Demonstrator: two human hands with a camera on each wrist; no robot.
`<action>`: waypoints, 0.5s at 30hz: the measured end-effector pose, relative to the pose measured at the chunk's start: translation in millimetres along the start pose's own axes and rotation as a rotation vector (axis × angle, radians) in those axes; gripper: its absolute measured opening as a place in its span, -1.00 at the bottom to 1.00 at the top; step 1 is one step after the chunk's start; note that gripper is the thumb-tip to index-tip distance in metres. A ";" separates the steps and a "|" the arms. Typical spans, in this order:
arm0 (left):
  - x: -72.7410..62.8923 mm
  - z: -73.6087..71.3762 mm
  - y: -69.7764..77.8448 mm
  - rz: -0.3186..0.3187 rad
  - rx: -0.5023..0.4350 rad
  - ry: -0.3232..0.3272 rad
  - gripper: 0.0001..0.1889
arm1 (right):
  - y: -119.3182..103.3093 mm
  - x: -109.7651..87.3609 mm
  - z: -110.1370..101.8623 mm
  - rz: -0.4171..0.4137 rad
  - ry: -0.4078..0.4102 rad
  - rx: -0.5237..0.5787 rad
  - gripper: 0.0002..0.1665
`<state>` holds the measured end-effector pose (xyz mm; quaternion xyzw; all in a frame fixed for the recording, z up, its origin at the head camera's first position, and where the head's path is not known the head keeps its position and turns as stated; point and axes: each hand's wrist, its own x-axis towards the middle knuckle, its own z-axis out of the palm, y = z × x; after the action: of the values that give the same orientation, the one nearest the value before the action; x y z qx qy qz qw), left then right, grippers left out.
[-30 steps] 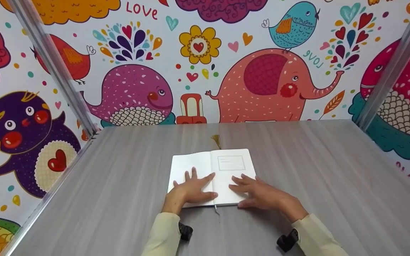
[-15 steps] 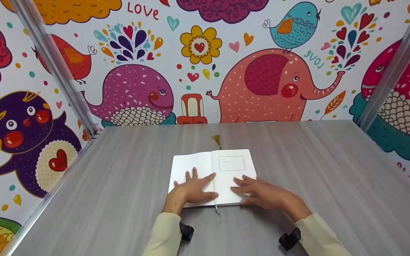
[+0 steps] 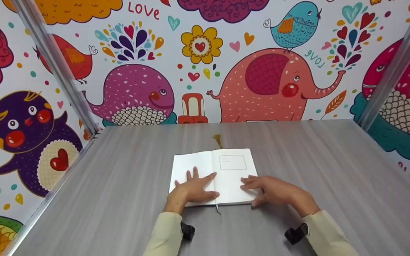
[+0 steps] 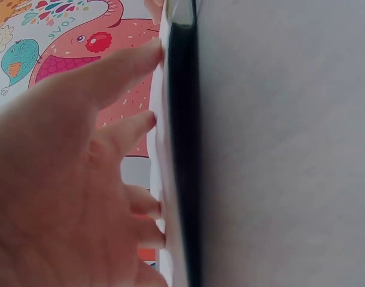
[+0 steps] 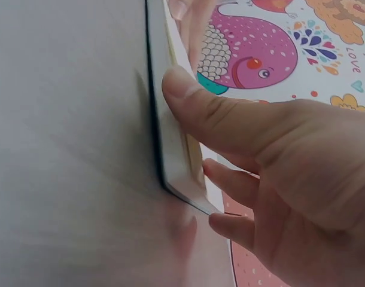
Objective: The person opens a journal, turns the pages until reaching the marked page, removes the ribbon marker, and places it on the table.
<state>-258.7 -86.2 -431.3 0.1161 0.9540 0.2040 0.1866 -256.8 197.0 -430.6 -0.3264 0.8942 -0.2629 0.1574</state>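
A notebook (image 3: 194, 161) lies spread on the table, its white pages facing up; the right page carries a printed box (image 3: 232, 162). My left hand (image 3: 195, 188) rests across the left page, fingers spread and thumb reaching past the fold. At the lower right corner is my right hand (image 3: 274, 190), fingertips on the right page and thumb by the bottom edge. The right wrist view has that thumb (image 5: 181, 84) against the page edges, with other fingertips along the side. The left wrist view shows the dark cover edge (image 4: 183, 119) beside the left fingers.
A gold tassel (image 3: 217, 138) extends from the notebook's top, and a thin ribbon (image 3: 218, 209) trails from its bottom. The grey wood-grain table (image 3: 119, 170) ends at a cartoon-printed back wall (image 3: 198, 81). Metal posts (image 3: 62, 78) stand at both sides.
My right hand has slid rightward over the page toward its outer edge, thumb and fingers spreading a little apart. The left hand stays in place on the left page.
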 end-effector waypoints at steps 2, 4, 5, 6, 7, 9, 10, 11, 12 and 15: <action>0.1 -0.1 -0.2 0.000 0.002 -0.001 -0.24 | 1.0 -1.0 -2.0 0.002 -0.001 -0.003 -0.28; 0.5 -0.1 -0.4 0.000 0.004 -0.003 -0.24 | 1.4 -1.4 -3.4 -0.003 -0.004 -0.009 -0.28; 0.7 -0.2 -0.5 0.000 0.004 -0.005 -0.24 | 1.3 -1.6 -3.9 -0.007 -0.006 -0.017 -0.29; 0.9 -0.3 -0.6 0.000 0.005 -0.006 -0.24 | 1.2 -1.7 -4.3 -0.008 -0.009 -0.021 -0.32; 1.3 -0.2 -0.9 -0.001 0.007 -0.006 -0.24 | 1.1 -1.6 -4.7 -0.012 -0.010 -0.027 -0.34; 1.7 -0.4 -1.2 -0.003 0.008 -0.007 -0.24 | 0.6 -1.7 -5.2 -0.009 -0.012 -0.020 -0.42; 1.9 -0.3 -1.4 -0.003 0.008 -0.007 -0.24 | 0.6 -1.8 -5.3 -0.009 -0.009 -0.020 -0.46; 2.0 -0.2 -1.5 -0.004 0.007 -0.008 -0.24 | 0.7 -1.7 -5.3 -0.009 -0.005 -0.019 -0.49; 2.0 -0.1 -1.6 -0.005 0.007 -0.009 -0.24 | 1.2 -1.6 -5.2 -0.009 0.003 -0.018 -0.52; 1.9 0.3 -2.0 -0.005 0.000 -0.015 -0.24 | 3.6 -1.0 -4.4 -0.009 0.050 -0.004 -0.54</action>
<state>-260.5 -87.3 -433.0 0.1151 0.9528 0.2026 0.1945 -259.9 201.7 -429.0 -0.3242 0.8969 -0.2698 0.1331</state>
